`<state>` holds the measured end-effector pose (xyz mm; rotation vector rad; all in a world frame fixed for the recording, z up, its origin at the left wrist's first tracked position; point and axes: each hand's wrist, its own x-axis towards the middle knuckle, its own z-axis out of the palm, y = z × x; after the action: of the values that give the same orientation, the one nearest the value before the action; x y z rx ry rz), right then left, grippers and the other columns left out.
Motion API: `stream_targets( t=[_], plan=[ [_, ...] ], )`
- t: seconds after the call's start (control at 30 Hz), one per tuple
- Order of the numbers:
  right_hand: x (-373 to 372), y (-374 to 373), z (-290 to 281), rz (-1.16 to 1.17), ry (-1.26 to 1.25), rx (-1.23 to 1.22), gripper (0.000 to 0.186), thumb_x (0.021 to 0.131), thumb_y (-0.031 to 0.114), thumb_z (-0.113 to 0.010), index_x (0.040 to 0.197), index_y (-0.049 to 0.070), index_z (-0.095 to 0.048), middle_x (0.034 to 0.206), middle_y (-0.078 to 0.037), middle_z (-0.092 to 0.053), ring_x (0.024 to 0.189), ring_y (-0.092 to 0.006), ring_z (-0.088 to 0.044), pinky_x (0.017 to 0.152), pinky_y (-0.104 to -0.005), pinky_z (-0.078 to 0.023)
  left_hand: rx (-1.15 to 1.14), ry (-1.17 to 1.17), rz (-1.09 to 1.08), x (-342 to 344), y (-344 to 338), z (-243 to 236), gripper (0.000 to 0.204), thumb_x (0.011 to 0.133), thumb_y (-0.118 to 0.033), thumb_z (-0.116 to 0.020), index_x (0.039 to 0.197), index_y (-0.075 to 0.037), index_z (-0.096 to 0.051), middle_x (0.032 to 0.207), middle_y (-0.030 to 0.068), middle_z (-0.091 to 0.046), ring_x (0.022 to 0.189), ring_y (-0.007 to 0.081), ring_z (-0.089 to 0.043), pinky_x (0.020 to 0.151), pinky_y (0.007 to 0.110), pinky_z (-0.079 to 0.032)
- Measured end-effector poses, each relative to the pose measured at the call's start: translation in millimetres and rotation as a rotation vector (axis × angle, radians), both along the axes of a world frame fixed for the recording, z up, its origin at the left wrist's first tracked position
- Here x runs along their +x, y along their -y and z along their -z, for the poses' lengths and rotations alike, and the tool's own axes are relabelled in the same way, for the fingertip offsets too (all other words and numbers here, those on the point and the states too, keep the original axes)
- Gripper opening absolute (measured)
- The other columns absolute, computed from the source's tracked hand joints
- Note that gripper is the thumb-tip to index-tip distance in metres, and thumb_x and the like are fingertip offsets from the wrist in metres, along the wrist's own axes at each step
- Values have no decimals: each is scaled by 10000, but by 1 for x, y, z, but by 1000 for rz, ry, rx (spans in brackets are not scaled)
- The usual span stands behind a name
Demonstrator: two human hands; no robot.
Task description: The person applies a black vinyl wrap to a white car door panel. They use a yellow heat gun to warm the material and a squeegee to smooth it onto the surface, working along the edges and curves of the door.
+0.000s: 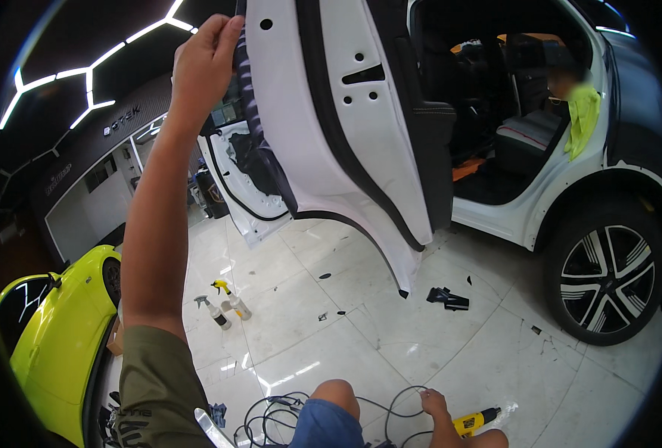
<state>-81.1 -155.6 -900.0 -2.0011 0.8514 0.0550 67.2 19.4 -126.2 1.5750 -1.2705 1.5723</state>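
My left hand [207, 63] pinches rippled black film [249, 93] along the car door [290, 75]; even tension should limit creases. My right hand [437, 404] meets the cable [413, 387], grip unclear.

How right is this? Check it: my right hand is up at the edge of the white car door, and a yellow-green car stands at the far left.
Not quite: the hand is wrong. The head view shows your left hand up at the edge of the white car door; a yellow-green car stands at the far left.
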Motion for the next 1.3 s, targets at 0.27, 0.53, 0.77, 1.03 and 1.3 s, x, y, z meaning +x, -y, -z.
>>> stream_targets(
  t=[0.27, 0.53, 0.77, 1.03, 1.3],
  plan=[
    [-8, 5, 14, 4, 35, -53, 411, 941, 369, -488, 1119, 30, -637, 1136, -202, -643, 1096, -365, -588, 946, -416, -460, -21, 55, -52, 18, -7, 44, 361, 988, -299, -515, 777, -7, -497, 562, 120, -471, 496, 233, -424, 515, 355, -376],
    [-9, 9, 6, 40, 37, -8, 407, 933, 375, -502, 1138, 51, -638, 1141, -196, -646, 1104, -359, -589, 947, -413, -464, 16, -86, 53, 26, -10, 56, 310, 984, -254, -511, 810, 2, -516, 607, 146, -484, 529, 231, -424, 530, 348, -373],
    [-6, 14, 5, 61, 45, -26, 421, 932, 391, -495, 1150, 58, -632, 1146, -202, -643, 1107, -363, -587, 947, -415, -463, 26, 90, -32, 10, 3, -5, 368, 977, -338, -480, 987, 7, -607, 690, 103, -558, 610, 165, -531, 587, 305, -451],
    [6, 14, 20, 3, 36, -65, 416, 939, 381, -482, 1123, 42, -637, 1130, -205, -645, 1082, -361, -597, 932, -419, -468, 142, 3, -125, -24, 5, -15, 385, 951, -321, -484, 892, 38, -608, 636, 138, -556, 563, 210, -556, 570, 357, -443],
    [8, 10, 13, 5, 72, -45, 412, 943, 367, -486, 1123, 27, -635, 1126, -203, -647, 1070, -348, -606, 928, -408, -471, 26, 141, -131, 18, -3, 33, 377, 994, -312, -472, 820, 10, -565, 592, 137, -488, 514, 246, -437, 547, 364, -397]
  ],
)
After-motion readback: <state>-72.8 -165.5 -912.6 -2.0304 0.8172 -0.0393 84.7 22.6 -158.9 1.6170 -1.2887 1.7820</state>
